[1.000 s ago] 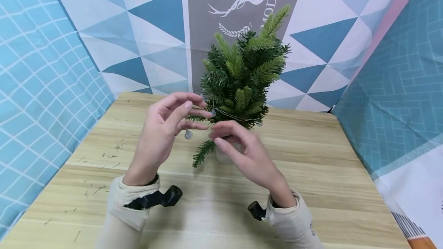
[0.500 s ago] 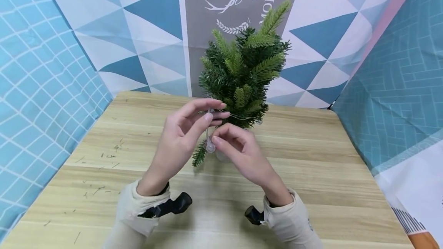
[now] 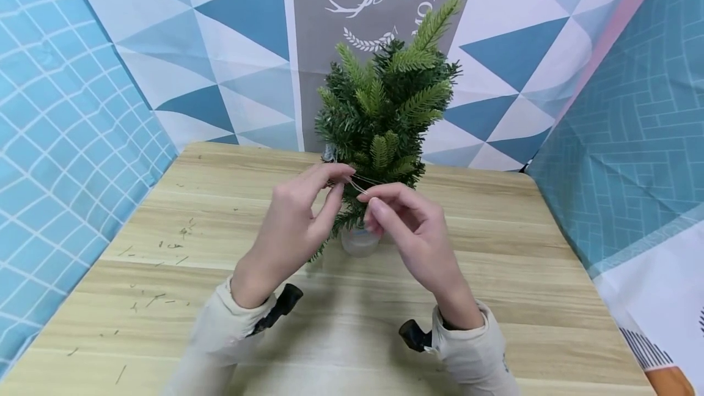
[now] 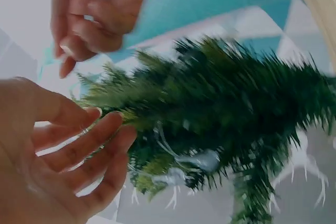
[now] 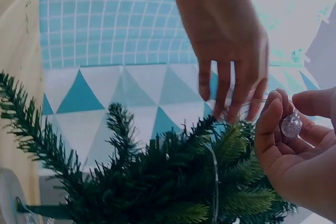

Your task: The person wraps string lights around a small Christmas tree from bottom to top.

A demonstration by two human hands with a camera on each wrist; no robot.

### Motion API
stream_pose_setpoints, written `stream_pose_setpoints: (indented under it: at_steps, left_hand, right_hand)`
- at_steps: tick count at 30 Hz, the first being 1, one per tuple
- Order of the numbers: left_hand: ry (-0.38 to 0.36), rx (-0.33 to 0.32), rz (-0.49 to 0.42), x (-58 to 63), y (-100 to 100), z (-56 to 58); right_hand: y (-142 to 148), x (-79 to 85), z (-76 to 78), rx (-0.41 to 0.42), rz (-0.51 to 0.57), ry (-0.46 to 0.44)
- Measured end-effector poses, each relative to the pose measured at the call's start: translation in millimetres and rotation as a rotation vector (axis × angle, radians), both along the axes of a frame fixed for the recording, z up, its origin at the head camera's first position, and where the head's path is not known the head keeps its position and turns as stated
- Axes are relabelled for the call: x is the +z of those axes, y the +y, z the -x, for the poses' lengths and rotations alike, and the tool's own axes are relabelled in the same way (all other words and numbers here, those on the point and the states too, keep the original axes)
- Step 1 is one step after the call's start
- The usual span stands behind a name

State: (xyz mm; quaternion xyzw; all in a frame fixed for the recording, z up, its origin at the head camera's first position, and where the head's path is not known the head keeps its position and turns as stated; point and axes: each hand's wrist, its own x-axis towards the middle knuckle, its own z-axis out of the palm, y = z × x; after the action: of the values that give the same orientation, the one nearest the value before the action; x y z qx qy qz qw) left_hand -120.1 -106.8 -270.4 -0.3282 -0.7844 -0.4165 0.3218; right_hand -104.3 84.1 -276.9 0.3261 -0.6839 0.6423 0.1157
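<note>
A small artificial Christmas tree (image 3: pixel 385 109) stands in a clear pot (image 3: pixel 360 243) ahead of both hands. Thin wire (image 3: pixel 359 187) of a string light runs between the hands at the tree's lower front. My left hand (image 3: pixel 297 219) pinches the wire between thumb and fingertips. To its right, my right hand (image 3: pixel 415 231) grips the string light; the right wrist view shows a clear round bulb (image 5: pixel 292 125) by its curled fingers. More wire (image 5: pixel 215 177) lies over the branches there. In the left wrist view, bulbs (image 4: pixel 202 160) hang against the green needles.
The wooden table (image 3: pixel 522 274) carries scattered loose needles (image 3: pixel 156 298) on its left side. Behind it hangs a triangle-patterned cloth (image 3: pixel 236 47) with a deer print. Tiled-pattern cloths close off the left (image 3: pixel 66 109) and right sides (image 3: pixel 632 96).
The left hand has moved right to the tree's front and closed on the wire. The right hand first came to the dangling bulb, then drew it up and right.
</note>
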Motion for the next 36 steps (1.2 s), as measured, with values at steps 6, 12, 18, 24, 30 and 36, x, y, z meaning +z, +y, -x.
stream_pose_setpoints:
  at_steps: [6,12,18,24,30,36]
  left_hand:
    - [0.114,0.197,0.039,-4.3,-6,10.8]
    - [0.152,0.285,-0.064,2.2,-17,19.1]
    - [0.215,0.297,-0.147,19.7,-14,32.9]
    - [0.247,0.274,-0.125,42.7,-9,49.8]
    - [0.225,0.199,-0.053,51.8,-2,54.9]
    - [0.174,0.16,0.015,38.4,-2,48.2]
  right_hand:
    - [-2,-1.3,1.7,-0.049,-0.057,0.086]
    - [-9,2.4,9.2,-0.147,-0.147,0.241]
    - [-14,18.1,18.5,-0.214,-0.174,0.366]
    - [-17,39.0,25.2,-0.277,-0.123,0.45]
    - [-6,53.1,30.7,-0.363,-0.019,0.469]
    - [16,52.9,30.6,-0.477,0.081,0.422]
